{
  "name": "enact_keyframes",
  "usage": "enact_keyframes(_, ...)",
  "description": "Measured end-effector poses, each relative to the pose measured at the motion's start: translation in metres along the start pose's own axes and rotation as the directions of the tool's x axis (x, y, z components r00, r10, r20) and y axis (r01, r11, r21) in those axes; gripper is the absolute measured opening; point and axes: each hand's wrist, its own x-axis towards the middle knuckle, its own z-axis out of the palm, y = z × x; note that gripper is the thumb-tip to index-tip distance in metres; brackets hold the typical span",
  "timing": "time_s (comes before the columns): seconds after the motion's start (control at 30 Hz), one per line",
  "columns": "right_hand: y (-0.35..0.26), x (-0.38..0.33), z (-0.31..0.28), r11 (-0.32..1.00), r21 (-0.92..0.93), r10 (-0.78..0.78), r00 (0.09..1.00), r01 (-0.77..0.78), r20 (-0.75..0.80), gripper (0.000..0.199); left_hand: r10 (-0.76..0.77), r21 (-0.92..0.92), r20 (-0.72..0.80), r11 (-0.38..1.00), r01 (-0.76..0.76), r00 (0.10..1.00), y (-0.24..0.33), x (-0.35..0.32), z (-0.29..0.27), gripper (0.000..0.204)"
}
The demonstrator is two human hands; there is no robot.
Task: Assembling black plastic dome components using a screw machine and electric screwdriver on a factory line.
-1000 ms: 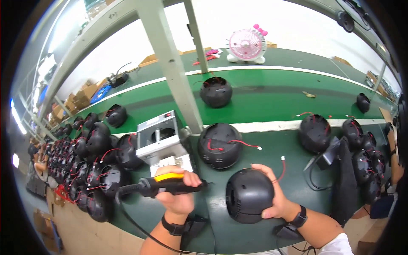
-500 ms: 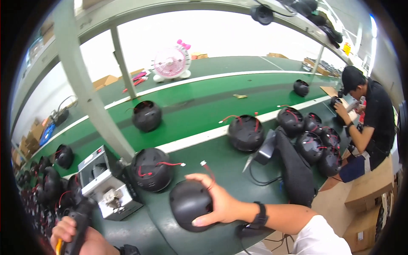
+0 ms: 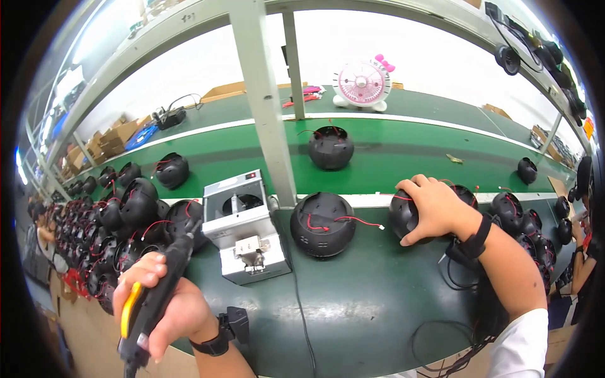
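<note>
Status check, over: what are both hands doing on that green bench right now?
Left hand gripping black-and-yellow electric screwdriver. Right hand resting on black round housing on green bench. Another housing with red wires and grey screw feeder between them.

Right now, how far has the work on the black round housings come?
Done: uncertain; black round housings sit clustered at right. In hand: the right hand rests on one black housing; the left hand grips a black-and-yellow electric screwdriver. Left: a pile of wired housings at left.
</note>
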Motion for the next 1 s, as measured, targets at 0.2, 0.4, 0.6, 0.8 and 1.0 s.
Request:
enact_keyframes(0.2, 0.003, 0.031, 0.015, 1.000, 0.008, -0.010, 0.990, 0.009, 0.142, 0.105, -0.150, 0.019, -0.135, 0.988, 0.154, 0.979, 0.001, 0.000, -0.002, 0.098)
enact_keyframes(0.4, 0.025, 0.052, 0.006, 0.997, 0.060, 0.015, 0.931, -0.039, 0.364, 0.126, -0.371, -0.430, -0.055, 0.847, 0.313, 0.927, 0.012, 0.014, -0.030, 0.080)
enact_keyframes(0.6, 0.019, 0.117, -0.041, 0.993, 0.108, 0.009, 0.940, -0.049, 0.342, 0.134, -0.492, -0.409, -0.160, 0.822, 0.396, 0.856, 0.008, 0.011, -0.035, 0.074)
enact_keyframes(0.8, -0.001, 0.259, 0.001, 0.973, 0.182, 0.137, 0.990, -0.141, 0.035, 0.137, -0.472, -0.292, -0.185, 0.864, 0.410, 0.862, 0.006, 0.005, -0.024, 0.070)
enact_keyframes(1.0, -0.015, 0.289, 0.030, 0.994, 0.045, 0.075, 0.931, -0.098, 0.357, 0.126, -0.431, -0.264, -0.117, 0.882, 0.390, 0.895, 0.004, 0.001, -0.011, 0.072)
